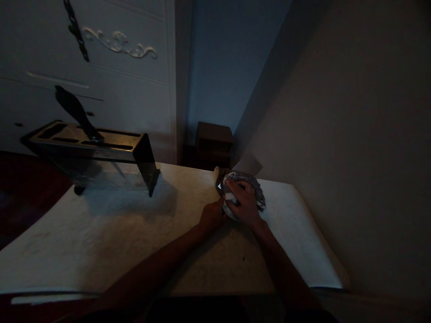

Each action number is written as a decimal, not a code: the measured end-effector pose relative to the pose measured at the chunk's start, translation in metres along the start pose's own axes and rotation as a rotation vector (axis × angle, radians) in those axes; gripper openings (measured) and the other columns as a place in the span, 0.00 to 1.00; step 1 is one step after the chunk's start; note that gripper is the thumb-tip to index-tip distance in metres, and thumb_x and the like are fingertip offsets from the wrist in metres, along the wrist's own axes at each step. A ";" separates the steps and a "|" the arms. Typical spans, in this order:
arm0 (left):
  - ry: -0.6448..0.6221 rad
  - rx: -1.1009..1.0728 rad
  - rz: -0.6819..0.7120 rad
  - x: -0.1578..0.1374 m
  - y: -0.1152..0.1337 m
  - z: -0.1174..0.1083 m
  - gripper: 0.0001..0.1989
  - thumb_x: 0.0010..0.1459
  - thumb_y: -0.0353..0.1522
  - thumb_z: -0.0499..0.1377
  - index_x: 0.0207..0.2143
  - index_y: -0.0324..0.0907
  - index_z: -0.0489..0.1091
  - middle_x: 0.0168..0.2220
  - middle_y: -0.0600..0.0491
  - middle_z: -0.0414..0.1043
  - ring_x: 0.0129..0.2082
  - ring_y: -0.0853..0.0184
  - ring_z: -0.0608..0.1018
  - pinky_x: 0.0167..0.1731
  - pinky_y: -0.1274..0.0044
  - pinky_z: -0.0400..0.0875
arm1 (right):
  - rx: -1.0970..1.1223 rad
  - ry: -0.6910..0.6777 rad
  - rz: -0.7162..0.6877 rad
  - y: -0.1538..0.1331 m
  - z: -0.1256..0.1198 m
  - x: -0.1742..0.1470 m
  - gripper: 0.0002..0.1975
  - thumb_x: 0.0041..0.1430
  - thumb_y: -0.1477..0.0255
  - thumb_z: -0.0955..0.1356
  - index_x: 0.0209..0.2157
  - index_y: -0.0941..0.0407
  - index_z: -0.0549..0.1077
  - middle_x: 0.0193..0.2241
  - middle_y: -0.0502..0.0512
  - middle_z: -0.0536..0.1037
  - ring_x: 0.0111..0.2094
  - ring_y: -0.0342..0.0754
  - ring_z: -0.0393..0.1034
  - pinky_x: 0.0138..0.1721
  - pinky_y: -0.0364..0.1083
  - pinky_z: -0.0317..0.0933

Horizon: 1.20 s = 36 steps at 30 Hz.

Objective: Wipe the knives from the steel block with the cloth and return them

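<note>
Near the far edge of the white-topped table, my two hands are close together around a bunched grey-and-white cloth. My right hand is closed on the cloth, its fingers pressed into the folds. A flat, broad knife blade sticks out beyond the cloth, and the cloth is wrapped over part of it. Just left of the cloth, my left hand is a fist, seemingly round the knife's handle, which is mostly hidden. At left stands a knife block with a black-handled knife slotted in it.
A white cabinet with raised scroll trim stands behind the knife block. A plain wall runs along the table's right side. Past the far edge, a brown box-like piece sits low in the corner. The light is dim.
</note>
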<state>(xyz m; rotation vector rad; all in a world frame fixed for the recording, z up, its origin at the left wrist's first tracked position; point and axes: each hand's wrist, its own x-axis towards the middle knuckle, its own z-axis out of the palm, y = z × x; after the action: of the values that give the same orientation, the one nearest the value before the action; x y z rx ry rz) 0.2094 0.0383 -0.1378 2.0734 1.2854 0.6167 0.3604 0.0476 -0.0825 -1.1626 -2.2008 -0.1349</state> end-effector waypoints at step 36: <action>-0.124 0.064 -0.053 0.002 0.004 -0.016 0.15 0.58 0.34 0.56 0.46 0.37 0.74 0.38 0.47 0.77 0.35 0.63 0.78 0.35 0.76 0.65 | 0.752 0.695 0.898 0.096 0.002 -0.033 0.27 0.50 0.63 0.71 0.51 0.57 0.69 0.44 0.54 0.74 0.42 0.47 0.68 0.47 0.48 0.63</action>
<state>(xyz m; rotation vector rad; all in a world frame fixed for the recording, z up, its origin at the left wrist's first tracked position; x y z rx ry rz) 0.2020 0.0424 -0.1239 2.0868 1.2993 0.4225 0.4470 0.0830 -0.1225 -1.2599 -0.8540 0.5396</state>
